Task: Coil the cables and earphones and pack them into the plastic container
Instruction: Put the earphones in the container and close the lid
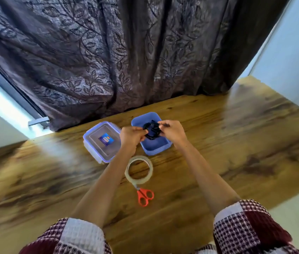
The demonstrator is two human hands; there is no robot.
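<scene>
Head view: both hands meet over the open blue plastic container (155, 147). The left hand (132, 136) pinches one side of the black cable coil (152, 131) and the right hand (173, 133) pinches the other, fingers curled in each grip. The coil hangs just above the container's floor. Packing step, I'd say. Next: lower it in, let go, then fetch the lid (101, 142) lying just left on the worktop (236, 143).

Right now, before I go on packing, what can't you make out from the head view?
Head view only:
- black coil: cable or earphones unclear; it is blurred, and the left hand and right hand pinching it hide its ends.
- blue container: floor partly hidden by the coil and hands.
- scissors: blade tips hidden by the tape roll.
- lid: label text too small.
</scene>
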